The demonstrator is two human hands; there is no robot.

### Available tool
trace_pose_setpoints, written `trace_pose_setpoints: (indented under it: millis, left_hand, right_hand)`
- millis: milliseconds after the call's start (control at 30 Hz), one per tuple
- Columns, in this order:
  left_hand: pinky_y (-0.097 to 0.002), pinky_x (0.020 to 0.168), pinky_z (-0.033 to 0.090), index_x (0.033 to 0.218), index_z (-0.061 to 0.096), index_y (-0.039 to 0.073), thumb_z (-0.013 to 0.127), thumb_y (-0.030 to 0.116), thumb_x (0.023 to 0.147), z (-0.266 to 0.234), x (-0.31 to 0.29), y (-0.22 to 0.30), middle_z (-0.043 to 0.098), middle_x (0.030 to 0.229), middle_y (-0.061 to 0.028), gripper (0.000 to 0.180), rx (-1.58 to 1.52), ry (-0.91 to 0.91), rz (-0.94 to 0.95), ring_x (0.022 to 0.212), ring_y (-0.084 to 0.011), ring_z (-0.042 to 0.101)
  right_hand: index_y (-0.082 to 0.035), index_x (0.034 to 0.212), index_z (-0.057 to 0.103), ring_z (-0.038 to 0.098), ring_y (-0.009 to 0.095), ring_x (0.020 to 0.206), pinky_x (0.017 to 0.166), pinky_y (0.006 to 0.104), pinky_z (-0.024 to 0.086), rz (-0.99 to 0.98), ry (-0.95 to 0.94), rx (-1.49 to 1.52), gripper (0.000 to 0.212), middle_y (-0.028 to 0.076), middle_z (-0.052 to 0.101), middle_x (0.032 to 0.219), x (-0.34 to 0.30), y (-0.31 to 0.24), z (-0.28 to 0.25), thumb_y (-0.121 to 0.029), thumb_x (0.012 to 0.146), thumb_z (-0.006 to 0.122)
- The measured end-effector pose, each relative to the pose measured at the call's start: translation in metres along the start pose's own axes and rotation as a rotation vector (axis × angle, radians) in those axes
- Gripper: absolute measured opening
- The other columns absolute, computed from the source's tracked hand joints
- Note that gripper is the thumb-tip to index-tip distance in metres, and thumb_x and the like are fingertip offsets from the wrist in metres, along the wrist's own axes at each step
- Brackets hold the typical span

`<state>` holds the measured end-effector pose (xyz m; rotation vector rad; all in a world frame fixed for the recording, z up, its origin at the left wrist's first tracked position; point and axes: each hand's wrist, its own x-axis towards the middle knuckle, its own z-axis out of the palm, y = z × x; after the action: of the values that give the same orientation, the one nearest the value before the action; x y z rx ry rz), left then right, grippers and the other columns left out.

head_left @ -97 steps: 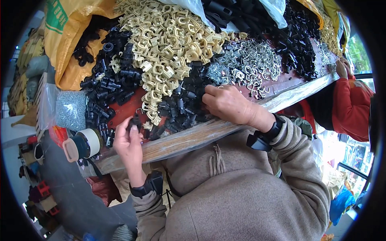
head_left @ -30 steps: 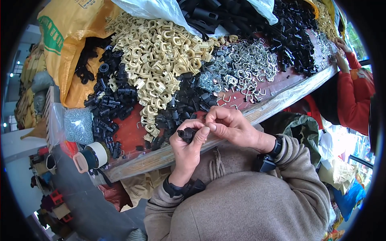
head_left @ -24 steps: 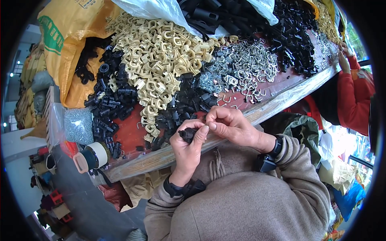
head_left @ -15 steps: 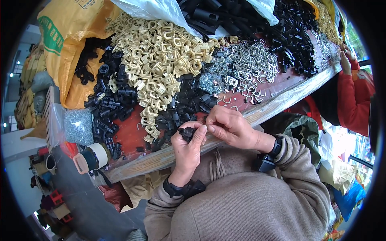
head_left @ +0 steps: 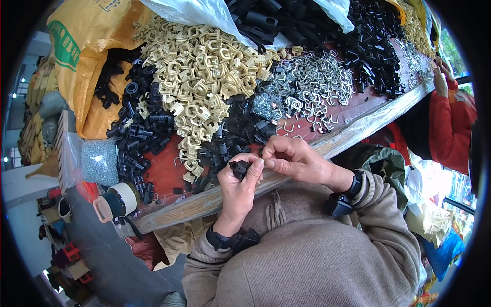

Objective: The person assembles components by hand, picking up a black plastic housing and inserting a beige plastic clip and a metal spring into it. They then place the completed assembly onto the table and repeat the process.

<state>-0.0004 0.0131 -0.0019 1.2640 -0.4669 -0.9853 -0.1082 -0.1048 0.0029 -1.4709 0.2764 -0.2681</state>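
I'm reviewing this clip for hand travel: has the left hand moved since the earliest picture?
Yes: the left hand has moved rightward along the table's wooden edge, farther from the white-and-green roll.

A black tubular part (head_left: 239,168) juts from the left fingers (head_left: 253,173).

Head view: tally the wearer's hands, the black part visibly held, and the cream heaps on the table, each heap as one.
Wearer's hands: 2 (left hand, right hand)
Black part visibly held: 1, in the left hand
Cream heaps: 2 (large front heap, far-right heap)
Total: 5
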Motion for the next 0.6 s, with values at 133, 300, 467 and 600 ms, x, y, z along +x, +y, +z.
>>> trace_pose_setpoints:
  millis: [133, 300, 467, 600]
  left_hand:
    - [-0.0173, 0.048, 0.035, 0.078, 0.055, -0.001, 0.060, 0.013, 0.079, -0.0009, 0.0008, -0.0002, 0.051, 0.063, 0.0003, 0.015, 0.033, -0.012, 0.027, 0.053, -0.0049, 0.045]
    - [-0.0173, 0.048, 0.035, 0.078, 0.055, -0.001, 0.060, 0.014, 0.079, -0.0034, 0.0015, 0.0001, 0.051, 0.063, 0.0003, 0.016, 0.037, -0.026, -0.019, 0.054, -0.0046, 0.045]
    - [-0.0173, 0.049, 0.036, 0.078, 0.055, -0.001, 0.060, 0.014, 0.079, -0.0024, 0.0021, 0.0018, 0.052, 0.066, -0.0001, 0.016, -0.001, -0.037, -0.042, 0.055, -0.0047, 0.045]
    - [-0.0173, 0.049, 0.036, 0.078, 0.055, -0.001, 0.060, 0.014, 0.079, -0.0007, 0.0019, 0.0009, 0.052, 0.068, -0.0004, 0.016, -0.041, -0.041, -0.045, 0.055, -0.0048, 0.045]
  right_hand:
    - [0.000, 0.080, 0.050, 0.041, 0.006, 0.067, 0.058, 0.0219, 0.035, 0.009, -0.032, -0.008, 0.019, 0.000, 0.046, 0.072, -0.0001, 0.0020, -0.0022, -0.018, 0.084, 0.052]
    - [0.000, 0.078, 0.050, 0.041, 0.007, 0.066, 0.058, 0.0216, 0.035, -0.018, -0.029, -0.110, 0.018, 0.000, 0.046, 0.071, 0.0006, -0.0037, -0.0034, -0.017, 0.084, 0.052]
    - [0.000, 0.076, 0.050, 0.041, 0.007, 0.065, 0.057, 0.0216, 0.035, -0.064, 0.003, -0.127, 0.016, 0.001, 0.045, 0.070, 0.0012, -0.0016, -0.0027, -0.014, 0.083, 0.053]
    - [0.000, 0.075, 0.049, 0.042, 0.008, 0.064, 0.056, 0.0219, 0.035, 0.053, 0.026, 0.137, 0.014, 0.002, 0.045, 0.070, 0.0001, 0.0002, 0.0000, -0.011, 0.081, 0.053]
